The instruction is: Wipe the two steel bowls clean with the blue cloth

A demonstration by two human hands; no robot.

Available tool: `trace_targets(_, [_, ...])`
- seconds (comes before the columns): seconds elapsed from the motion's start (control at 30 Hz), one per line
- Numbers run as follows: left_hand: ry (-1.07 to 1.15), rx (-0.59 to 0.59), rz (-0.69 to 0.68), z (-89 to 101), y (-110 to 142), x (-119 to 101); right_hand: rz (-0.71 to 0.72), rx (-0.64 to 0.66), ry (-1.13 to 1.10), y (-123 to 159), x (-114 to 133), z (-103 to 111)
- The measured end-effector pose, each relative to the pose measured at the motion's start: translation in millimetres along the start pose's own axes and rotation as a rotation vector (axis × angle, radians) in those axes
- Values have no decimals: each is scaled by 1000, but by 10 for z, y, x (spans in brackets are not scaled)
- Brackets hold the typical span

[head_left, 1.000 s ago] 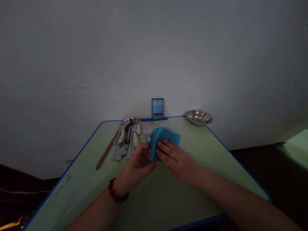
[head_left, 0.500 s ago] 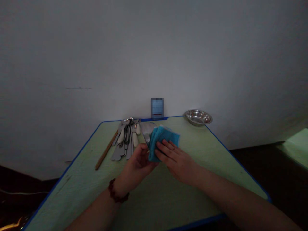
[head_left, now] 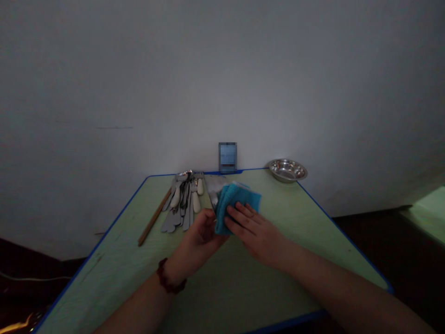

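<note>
My left hand [head_left: 200, 236] has its fingers closed around the lower part of a metal spatula [head_left: 213, 183]. The spatula's wide flat blade points away from me, and its handle is hidden by the hand and cloth. A folded blue cloth [head_left: 239, 197] lies against the spatula's right side, covering part of it. Held under the fingers of my right hand [head_left: 259, 232], the cloth is pressed against the spatula. Just left of the blade lies a pile of metal cutlery [head_left: 182, 199], with several white-handled forks and flat metal handles showing.
A brown wooden stick [head_left: 153, 220] lies left of the cutlery. At the back right corner of the green, blue-edged table [head_left: 295, 222] sits a shallow steel bowl [head_left: 287, 170]. A blurred-out upright screen [head_left: 227, 157] stands at the back edge against the white wall [head_left: 222, 83].
Almost nothing differs. The spatula blade and cloth have shifted very slightly, with both hands keeping nearly the same position and hold.
</note>
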State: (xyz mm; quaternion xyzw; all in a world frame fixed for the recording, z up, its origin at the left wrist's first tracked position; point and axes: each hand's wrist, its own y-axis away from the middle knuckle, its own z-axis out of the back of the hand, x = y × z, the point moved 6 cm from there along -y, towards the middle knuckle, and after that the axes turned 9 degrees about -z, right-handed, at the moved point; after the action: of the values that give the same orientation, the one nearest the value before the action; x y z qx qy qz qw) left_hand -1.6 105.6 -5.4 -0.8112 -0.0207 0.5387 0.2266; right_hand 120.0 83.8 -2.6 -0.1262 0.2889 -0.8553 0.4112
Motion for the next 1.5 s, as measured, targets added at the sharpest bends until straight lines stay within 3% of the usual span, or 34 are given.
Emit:
trace_targets(0.77, [-190, 131, 28, 129, 82, 154, -24, -45, -26, -11, 26, -9])
trace_targets(1.5, [-233, 203, -1, 73, 59, 111, -29, -31, -43, -31, -14, 8])
